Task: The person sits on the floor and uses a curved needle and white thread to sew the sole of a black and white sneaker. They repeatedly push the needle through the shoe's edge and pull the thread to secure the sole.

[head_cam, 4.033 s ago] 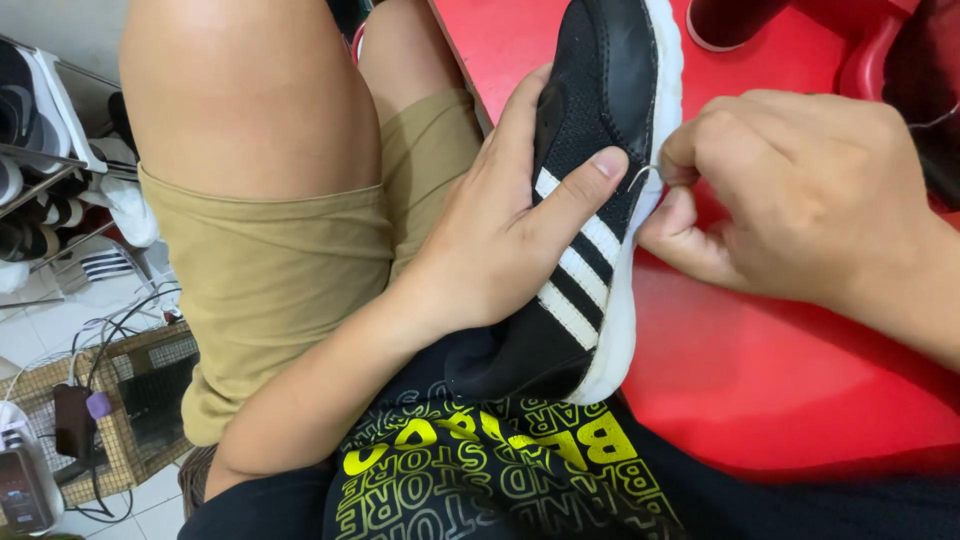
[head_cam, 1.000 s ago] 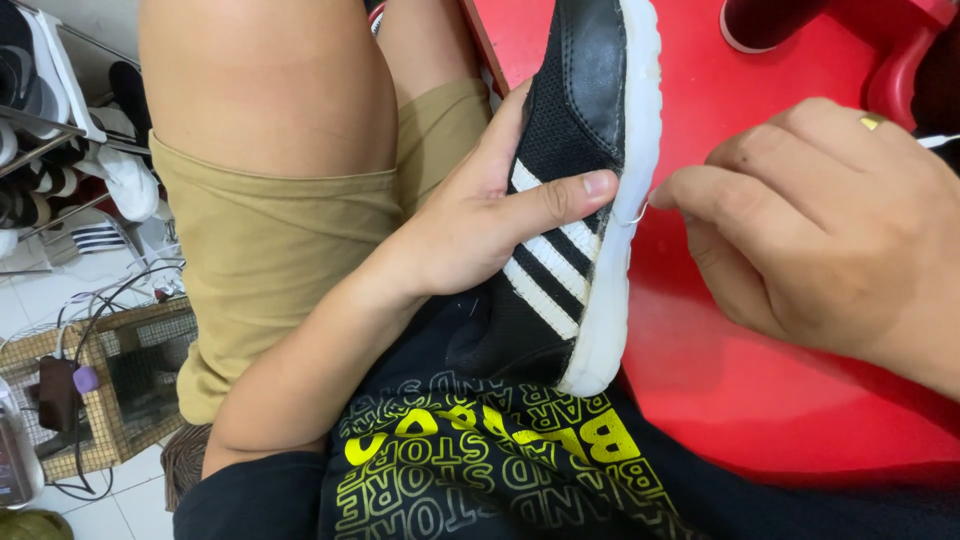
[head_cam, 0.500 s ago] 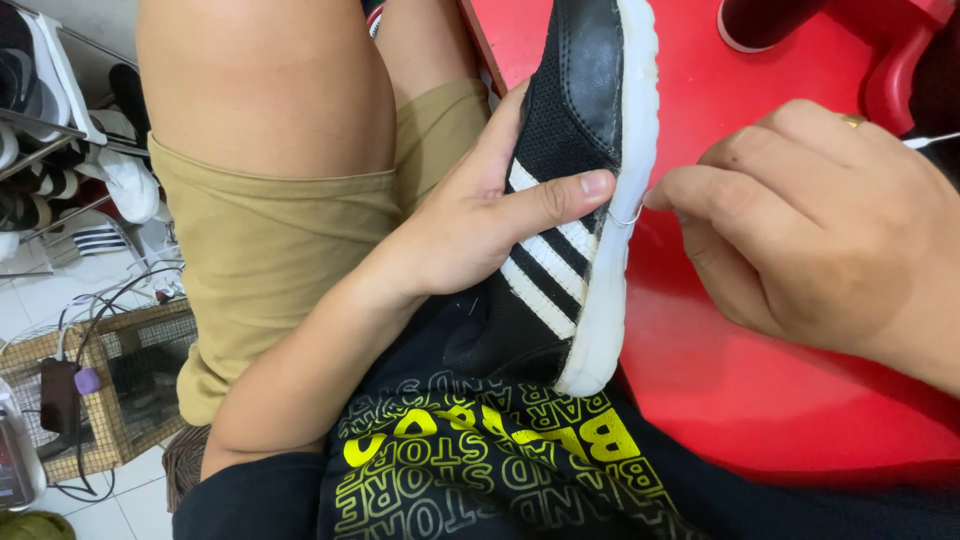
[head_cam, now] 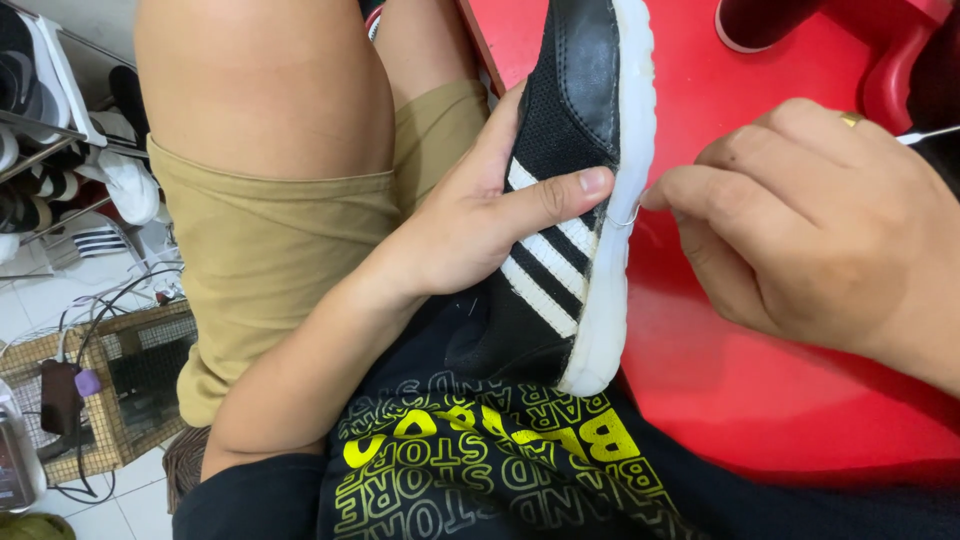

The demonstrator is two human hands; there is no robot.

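Note:
A black sneaker (head_cam: pixel 570 150) with white side stripes and a white sole lies on its side against my lap and a red plastic surface (head_cam: pixel 720 380). My left hand (head_cam: pixel 480 215) grips the sneaker's upper, thumb pressed along the edge next to the sole. My right hand (head_cam: pixel 810 215) is at the sole's edge, fingers pinched on a thin curved needle (head_cam: pixel 625 218) that pokes into the seam between upper and sole. A pale thread (head_cam: pixel 925 135) runs off past my right hand.
My bare knee and tan shorts (head_cam: pixel 270 240) fill the left. A shoe rack (head_cam: pixel 50 150) with several shoes stands at far left, a wire basket (head_cam: pixel 90 400) with cables below it. Another dark shoe (head_cam: pixel 760 25) rests on the red surface at top.
My right hand has shifted slightly left toward the sole and the needle's curve now shows at the seam. My left hand keeps its grip on the sneaker.

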